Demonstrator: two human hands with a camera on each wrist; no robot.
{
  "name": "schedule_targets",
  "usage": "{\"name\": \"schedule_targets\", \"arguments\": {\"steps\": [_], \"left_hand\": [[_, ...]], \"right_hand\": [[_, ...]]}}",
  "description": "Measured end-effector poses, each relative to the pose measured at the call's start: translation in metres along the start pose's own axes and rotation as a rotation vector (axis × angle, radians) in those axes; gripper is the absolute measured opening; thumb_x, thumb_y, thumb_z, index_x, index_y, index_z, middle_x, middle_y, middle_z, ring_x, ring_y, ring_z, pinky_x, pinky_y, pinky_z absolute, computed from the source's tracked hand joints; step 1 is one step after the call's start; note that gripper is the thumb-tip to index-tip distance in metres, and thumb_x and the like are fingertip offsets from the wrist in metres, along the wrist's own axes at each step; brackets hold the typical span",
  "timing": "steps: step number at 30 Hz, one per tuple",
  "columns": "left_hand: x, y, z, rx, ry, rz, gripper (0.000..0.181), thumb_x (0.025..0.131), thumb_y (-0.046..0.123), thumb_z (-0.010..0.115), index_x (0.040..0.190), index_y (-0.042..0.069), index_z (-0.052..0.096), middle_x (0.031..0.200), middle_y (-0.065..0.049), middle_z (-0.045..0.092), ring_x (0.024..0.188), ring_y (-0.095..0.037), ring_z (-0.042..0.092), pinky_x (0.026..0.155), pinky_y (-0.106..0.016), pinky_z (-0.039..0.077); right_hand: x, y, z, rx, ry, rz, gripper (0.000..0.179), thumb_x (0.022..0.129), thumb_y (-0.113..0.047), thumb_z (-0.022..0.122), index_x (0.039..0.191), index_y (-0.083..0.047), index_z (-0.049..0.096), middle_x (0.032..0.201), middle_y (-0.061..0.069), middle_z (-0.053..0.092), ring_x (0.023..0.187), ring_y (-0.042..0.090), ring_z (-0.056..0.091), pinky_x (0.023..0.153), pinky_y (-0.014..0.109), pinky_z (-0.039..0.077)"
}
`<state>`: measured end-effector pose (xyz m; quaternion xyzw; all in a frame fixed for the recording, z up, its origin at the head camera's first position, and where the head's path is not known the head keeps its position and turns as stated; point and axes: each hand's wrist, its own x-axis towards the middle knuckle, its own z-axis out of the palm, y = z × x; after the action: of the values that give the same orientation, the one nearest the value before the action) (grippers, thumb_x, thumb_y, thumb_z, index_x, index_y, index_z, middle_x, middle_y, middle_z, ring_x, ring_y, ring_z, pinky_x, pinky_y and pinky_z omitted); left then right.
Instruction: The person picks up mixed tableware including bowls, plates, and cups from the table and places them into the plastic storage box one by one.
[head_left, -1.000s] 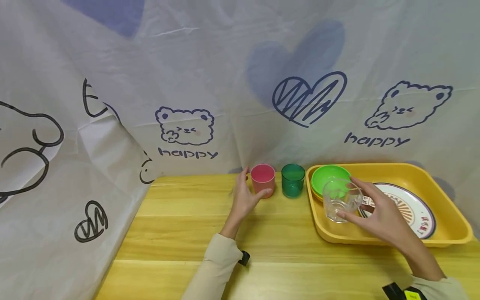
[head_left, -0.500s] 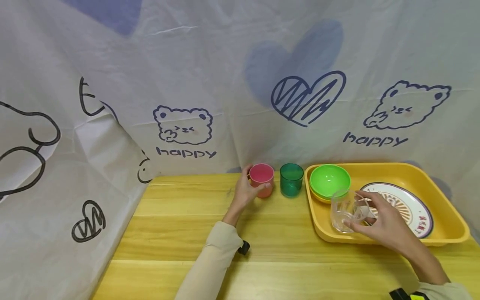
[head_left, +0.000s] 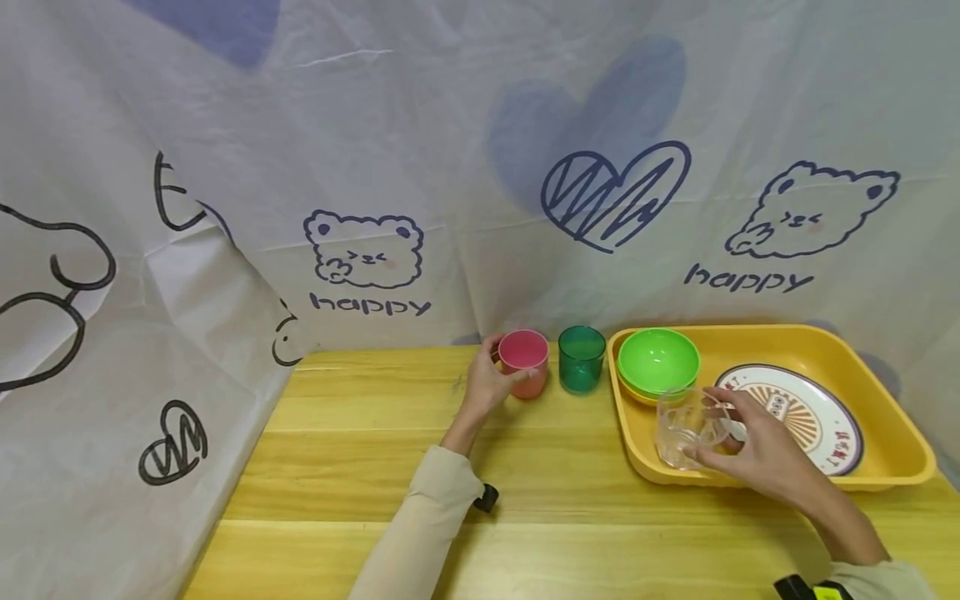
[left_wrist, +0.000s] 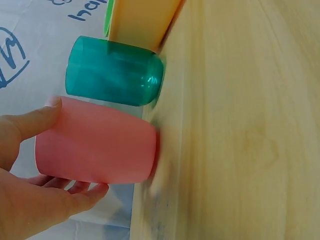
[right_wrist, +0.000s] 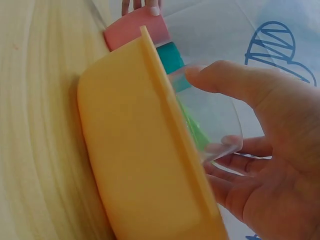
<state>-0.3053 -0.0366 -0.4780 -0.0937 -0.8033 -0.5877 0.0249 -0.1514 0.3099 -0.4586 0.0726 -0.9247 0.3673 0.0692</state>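
Observation:
My left hand [head_left: 486,385] grips a pink cup [head_left: 524,354], thumb on its near side and fingers round its left. In the left wrist view that cup [left_wrist: 97,142] stands upright on the wooden table, its base at the tabletop. Just right of it is a green see-through cup [head_left: 581,360]. My right hand [head_left: 765,450] holds a clear cup [head_left: 686,429] between thumb and fingers, over the front left part of a yellow tray [head_left: 892,450]. The right wrist view shows the clear cup [right_wrist: 220,117] partly hidden behind the tray's wall.
Inside the tray, a bright green bowl [head_left: 658,360] sits on a yellow one at the back left. A white plate [head_left: 825,417] with an orange ray print lies to the right. A printed white cloth [head_left: 480,167] hangs behind the table [head_left: 360,467].
My right hand has lowered the clear cup toward the tray's front, off the green bowl in view. My left fingers have closed in round the pink cup, which has barely shifted.

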Motion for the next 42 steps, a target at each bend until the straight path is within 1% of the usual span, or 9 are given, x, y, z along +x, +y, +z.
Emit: {"name": "schedule_targets", "arguments": {"steps": [8, 13, 18, 25, 28, 30, 32, 37, 42], "left_hand": [[-0.005, 0.008, -0.008, -0.016, -0.028, -0.021, 0.078, 0.084, 0.009, 0.086, 0.148, -0.003, 0.044, 0.146, -0.020, 0.052, 0.135, -0.037, 0.050, 0.109, -0.046, 0.048], [-0.011, 0.014, -0.017, -0.036, -0.041, -0.014, 0.077, 0.084, 0.009, 0.086, 0.149, -0.001, 0.045, 0.146, -0.020, 0.052, 0.134, -0.037, 0.050, 0.109, -0.046, 0.048], [-0.017, 0.020, -0.027, -0.062, -0.069, 0.012, 0.076, 0.086, 0.008, 0.084, 0.150, 0.000, 0.044, 0.145, -0.019, 0.052, 0.133, -0.036, 0.051, 0.108, -0.046, 0.049], [-0.028, 0.026, -0.037, -0.150, -0.107, 0.045, 0.075, 0.085, 0.003, 0.083, 0.149, -0.003, 0.045, 0.144, -0.021, 0.053, 0.130, -0.038, 0.052, 0.107, -0.051, 0.049], [-0.035, 0.029, -0.040, -0.178, -0.120, 0.046, 0.076, 0.085, 0.002, 0.082, 0.151, -0.002, 0.045, 0.145, -0.019, 0.052, 0.130, -0.038, 0.052, 0.107, -0.051, 0.049], [-0.040, 0.031, -0.042, -0.191, -0.126, 0.047, 0.076, 0.085, 0.001, 0.082, 0.152, 0.000, 0.044, 0.146, -0.018, 0.052, 0.131, -0.037, 0.052, 0.107, -0.050, 0.049], [-0.044, 0.033, -0.043, -0.205, -0.130, 0.052, 0.076, 0.085, 0.000, 0.082, 0.151, 0.001, 0.045, 0.147, -0.017, 0.052, 0.132, -0.037, 0.052, 0.107, -0.048, 0.049], [-0.056, 0.036, -0.043, -0.253, -0.159, 0.069, 0.074, 0.083, -0.001, 0.083, 0.149, 0.003, 0.049, 0.145, -0.015, 0.054, 0.132, -0.036, 0.052, 0.107, -0.047, 0.049], [-0.068, 0.038, -0.042, -0.309, -0.223, 0.090, 0.072, 0.084, 0.000, 0.083, 0.149, 0.005, 0.051, 0.147, -0.011, 0.054, 0.131, -0.032, 0.053, 0.109, -0.045, 0.048]], "right_hand": [[-0.003, 0.007, 0.003, -0.046, 0.004, 0.000, 0.090, 0.076, -0.036, 0.092, 0.143, 0.004, 0.048, 0.136, 0.028, 0.054, 0.113, 0.055, 0.059, 0.085, 0.054, 0.059], [-0.004, 0.008, 0.002, -0.047, -0.013, -0.009, 0.093, 0.076, -0.037, 0.093, 0.145, 0.004, 0.046, 0.138, 0.029, 0.052, 0.116, 0.056, 0.057, 0.090, 0.062, 0.054], [-0.006, 0.004, -0.004, -0.020, -0.037, -0.030, 0.098, 0.078, -0.034, 0.091, 0.148, 0.010, 0.038, 0.142, 0.035, 0.046, 0.122, 0.058, 0.051, 0.098, 0.067, 0.046], [-0.001, -0.013, -0.011, 0.001, 0.071, -0.086, 0.095, 0.082, -0.030, 0.089, 0.152, 0.008, 0.037, 0.141, 0.031, 0.049, 0.127, 0.051, 0.048, 0.101, 0.056, 0.043], [0.001, -0.023, -0.010, 0.017, 0.121, -0.119, 0.091, 0.082, -0.027, 0.089, 0.152, 0.004, 0.040, 0.142, 0.028, 0.052, 0.129, 0.048, 0.049, 0.112, 0.028, 0.041], [0.003, -0.030, -0.008, 0.053, 0.142, -0.132, 0.088, 0.082, -0.024, 0.089, 0.152, 0.003, 0.042, 0.142, 0.027, 0.053, 0.129, 0.047, 0.050, 0.108, 0.008, 0.032], [0.005, -0.038, -0.004, 0.085, 0.152, -0.133, 0.086, 0.083, -0.024, 0.088, 0.152, 0.000, 0.043, 0.143, 0.024, 0.054, 0.129, 0.045, 0.050, 0.100, -0.002, 0.025], [0.011, -0.055, 0.010, 0.176, 0.138, -0.133, 0.081, 0.087, -0.023, 0.085, 0.154, -0.007, 0.043, 0.146, 0.017, 0.054, 0.132, 0.036, 0.051, 0.102, 0.002, 0.032], [0.019, -0.069, 0.027, 0.245, 0.103, -0.171, 0.079, 0.087, -0.020, 0.085, 0.155, -0.013, 0.043, 0.148, 0.010, 0.054, 0.133, 0.028, 0.052, 0.104, 0.011, 0.040]]}}
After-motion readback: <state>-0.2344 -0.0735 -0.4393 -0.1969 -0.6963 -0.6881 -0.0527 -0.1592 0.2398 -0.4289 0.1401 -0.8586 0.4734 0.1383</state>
